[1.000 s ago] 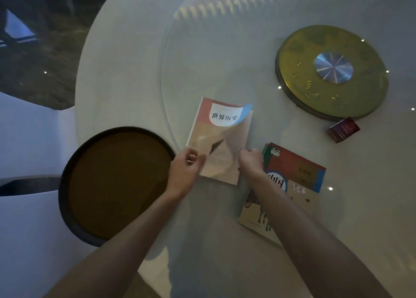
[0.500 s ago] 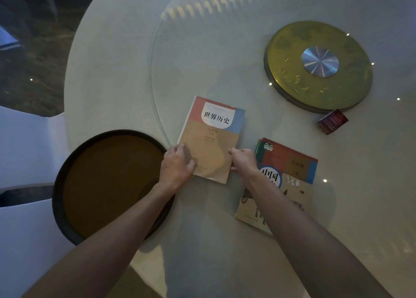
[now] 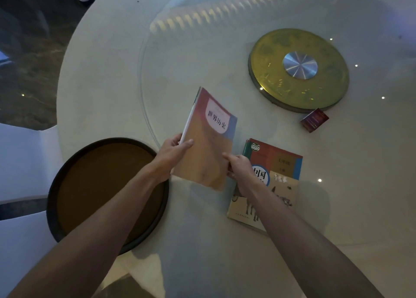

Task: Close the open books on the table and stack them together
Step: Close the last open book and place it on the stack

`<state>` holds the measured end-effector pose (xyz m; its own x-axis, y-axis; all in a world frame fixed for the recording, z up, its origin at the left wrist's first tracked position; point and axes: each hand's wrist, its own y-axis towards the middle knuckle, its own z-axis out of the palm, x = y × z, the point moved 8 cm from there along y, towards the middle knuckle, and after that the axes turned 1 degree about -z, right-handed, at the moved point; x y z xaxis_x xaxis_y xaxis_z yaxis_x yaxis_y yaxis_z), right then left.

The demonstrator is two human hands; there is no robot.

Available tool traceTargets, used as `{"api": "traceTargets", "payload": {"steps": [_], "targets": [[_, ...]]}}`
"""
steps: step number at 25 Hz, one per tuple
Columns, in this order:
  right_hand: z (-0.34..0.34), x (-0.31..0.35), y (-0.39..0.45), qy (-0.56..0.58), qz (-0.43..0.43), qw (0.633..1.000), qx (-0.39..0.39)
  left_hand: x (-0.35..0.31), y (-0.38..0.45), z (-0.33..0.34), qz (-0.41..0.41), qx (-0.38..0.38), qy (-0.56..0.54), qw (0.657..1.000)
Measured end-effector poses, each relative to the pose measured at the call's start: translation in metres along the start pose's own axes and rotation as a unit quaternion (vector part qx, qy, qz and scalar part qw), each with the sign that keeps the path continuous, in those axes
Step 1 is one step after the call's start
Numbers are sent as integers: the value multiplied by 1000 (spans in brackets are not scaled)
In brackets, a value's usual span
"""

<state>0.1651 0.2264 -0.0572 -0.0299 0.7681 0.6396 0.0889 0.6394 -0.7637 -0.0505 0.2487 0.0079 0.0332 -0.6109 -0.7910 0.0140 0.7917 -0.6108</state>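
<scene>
The left hand (image 3: pixel 173 153) grips the spine-side edge of a closed textbook (image 3: pixel 208 140), thumb on the cover and fingers curled behind, holding it tilted up off the white round table (image 3: pixel 101 77). The cover is orange-tan with a red and blue band at its top and a white panel bearing the characters 世界历史. The right hand (image 3: pixel 239 166) pinches the book's lower right edge, fingers closed on it. Just beside the right hand, partly under the wrist, a second closed textbook (image 3: pixel 278 174) lies flat on the table; its cover is red and green with a round logo at the top corner and a blue circle reading 中国, the smaller print too blurred to read. A dark round tray (image 3: pixel 74 185) sits near the table's left edge. Farther back, a gold disc (image 3: pixel 274 77) with a silver hub lies under the glass turntable, and a small red box (image 3: pixel 314 120) rests near it, its lettering illegible.
</scene>
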Motion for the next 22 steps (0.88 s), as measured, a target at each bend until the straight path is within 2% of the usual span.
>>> {"api": "traceTargets", "payload": {"steps": [2,5,6,8,10,12,15,17,19,22], "targets": [[-9,4,-7,83,7,996,26,-13,-7,26,-9,77,-67,995],[-34,13,-24,182,-8,980,75,-23,-12,65,-11,125,-78,989],[-48,13,-27,197,-18,978,64,-21,-11,76,-12,122,-79,989],[-89,5,-27,210,-39,977,-6,-8,-3,94,-8,94,-47,994],[-132,-11,-29,164,-41,982,-86,16,2,113,-13,65,7,998],[-163,-29,-33,69,-45,987,-139,43,1,128,-14,35,77,996],[-185,-53,-43,-19,-53,983,-174,73,-7,137,-9,-20,189,982],[-191,-67,-44,-61,-54,978,-195,84,-13,142,-1,-18,227,974],[-196,-76,-46,-110,-45,969,-217,86,-15,147,31,-14,304,952],[-197,-79,-51,-190,-55,952,-235,85,-16,150,92,-29,428,898]]}}
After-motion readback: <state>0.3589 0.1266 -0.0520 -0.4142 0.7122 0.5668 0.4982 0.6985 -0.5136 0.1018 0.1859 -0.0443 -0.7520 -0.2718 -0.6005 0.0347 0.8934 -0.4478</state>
